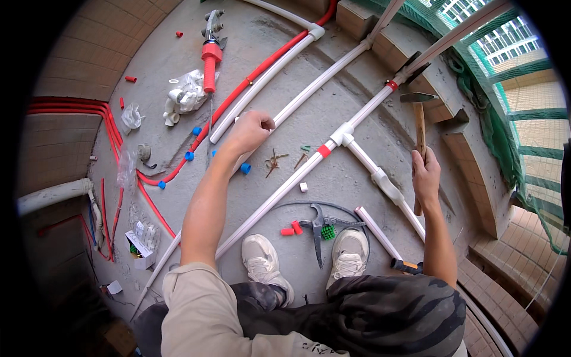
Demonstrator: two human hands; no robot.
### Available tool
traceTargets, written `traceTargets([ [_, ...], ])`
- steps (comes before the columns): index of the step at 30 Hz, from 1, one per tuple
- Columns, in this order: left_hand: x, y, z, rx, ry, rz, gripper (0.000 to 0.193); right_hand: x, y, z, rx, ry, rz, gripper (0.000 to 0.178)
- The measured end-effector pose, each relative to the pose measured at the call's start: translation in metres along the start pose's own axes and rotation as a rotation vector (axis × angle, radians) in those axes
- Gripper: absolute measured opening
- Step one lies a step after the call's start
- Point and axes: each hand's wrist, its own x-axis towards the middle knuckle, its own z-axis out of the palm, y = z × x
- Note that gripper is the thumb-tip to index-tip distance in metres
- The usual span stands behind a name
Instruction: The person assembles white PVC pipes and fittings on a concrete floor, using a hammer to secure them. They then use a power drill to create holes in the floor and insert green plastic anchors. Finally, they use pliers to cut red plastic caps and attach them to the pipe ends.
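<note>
My right hand (pixel 426 178) is wrapped round the wooden handle of a hammer (pixel 420 128), its dark metal head up beyond the fingers. My left hand (pixel 253 130) is closed at a long white pipe (pixel 324 76) on the concrete floor. What its fingers hold, if anything, is hidden. Right of that runs another white pipe (pixel 285 185) with red bands and a white tee fitting (pixel 342 134). From the tee a branch with a bowed bridge piece (pixel 386 185) leads toward my right forearm. Rusty nails (pixel 275 162) lie between the two pipes.
A red pipe (pixel 244 86) curves across the left, with blue caps (pixel 190 156) near it. A pipe welding tool with red handle (pixel 209 65) lies beyond a bag of white fittings (pixel 189 92). Between my shoes are a claw tool (pixel 317 229) and green pieces (pixel 328 232). Green netting (pixel 485 107) hangs right.
</note>
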Motion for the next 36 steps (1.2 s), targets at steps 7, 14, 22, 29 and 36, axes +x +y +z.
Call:
traceTargets([
  [7,-0.044,-0.004,0.046,0.396,-0.141,0.363,0.015,-0.037,-0.019,0.01,0.141,-0.087,0.108,0.021],
  [14,-0.042,-0.018,0.052,0.236,0.039,0.293,0.017,-0.057,-0.03,0.006,0.106,-0.102,0.095,0.023],
  [22,0.002,0.03,0.098,-0.851,0.13,0.065,0.011,-0.094,-0.031,0.039,0.205,-0.279,0.229,0.023],
  [29,-0.002,0.019,0.119,-0.606,0.153,0.11,0.01,-0.103,-0.031,0.052,0.213,-0.36,0.354,0.029],
  [36,0.012,0.013,0.123,-0.511,0.178,0.287,0.01,-0.091,-0.021,0.061,0.154,-0.337,0.351,0.034],
])
